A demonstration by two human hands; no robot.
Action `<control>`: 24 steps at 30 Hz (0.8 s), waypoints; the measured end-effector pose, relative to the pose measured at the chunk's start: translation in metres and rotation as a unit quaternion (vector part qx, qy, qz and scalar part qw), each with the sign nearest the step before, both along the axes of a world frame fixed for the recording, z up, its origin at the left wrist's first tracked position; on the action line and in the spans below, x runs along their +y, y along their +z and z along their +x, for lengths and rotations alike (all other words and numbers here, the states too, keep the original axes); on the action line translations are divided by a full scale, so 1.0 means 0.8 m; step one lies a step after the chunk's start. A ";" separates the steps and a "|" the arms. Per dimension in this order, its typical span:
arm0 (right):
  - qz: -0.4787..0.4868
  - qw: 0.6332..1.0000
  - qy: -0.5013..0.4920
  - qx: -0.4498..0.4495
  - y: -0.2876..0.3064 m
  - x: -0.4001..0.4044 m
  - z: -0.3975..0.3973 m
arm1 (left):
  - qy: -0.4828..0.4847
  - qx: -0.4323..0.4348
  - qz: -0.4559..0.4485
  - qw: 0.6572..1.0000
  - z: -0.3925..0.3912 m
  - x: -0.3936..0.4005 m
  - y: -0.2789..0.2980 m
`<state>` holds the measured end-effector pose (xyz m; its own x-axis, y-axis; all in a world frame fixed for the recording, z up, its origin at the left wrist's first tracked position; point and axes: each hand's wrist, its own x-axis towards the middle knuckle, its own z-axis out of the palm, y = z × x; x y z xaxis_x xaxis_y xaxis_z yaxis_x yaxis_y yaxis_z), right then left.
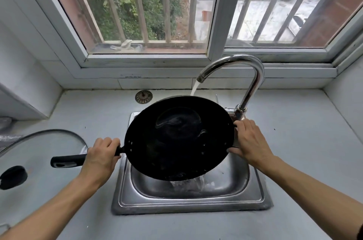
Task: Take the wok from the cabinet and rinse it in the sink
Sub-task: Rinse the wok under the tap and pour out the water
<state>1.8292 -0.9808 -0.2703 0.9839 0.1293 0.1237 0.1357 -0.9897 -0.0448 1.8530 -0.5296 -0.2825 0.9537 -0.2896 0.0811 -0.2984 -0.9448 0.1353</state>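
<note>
A black wok (179, 137) hangs over the steel sink (255, 198), tipped so its dark underside faces me. My left hand (102, 156) grips the wok's long black handle (66, 161) close to the bowl. My right hand (249, 141) holds the opposite rim, fingers curled round the edge. The chrome tap (245, 78) runs, its stream falling behind the wok's far rim. Water pours off the wok's low edge into the basin at the front. The wok's inside is hidden.
A glass lid (39, 153) with a black knob lies on the grey counter (304, 151) at the left. A round sink strainer (143, 96) sits on the counter behind the sink. A barred window runs along the back wall.
</note>
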 end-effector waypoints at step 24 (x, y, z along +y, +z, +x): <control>0.067 0.996 -0.059 0.004 0.008 -0.018 0.010 | 0.000 -0.066 -0.021 0.998 0.031 -0.023 -0.003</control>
<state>1.8373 -0.9949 -0.2638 0.9922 -0.0051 0.1249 0.0173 -0.9839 -0.1781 1.8775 -0.5483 -0.2852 0.9338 -0.2836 0.2182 -0.3167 -0.9389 0.1350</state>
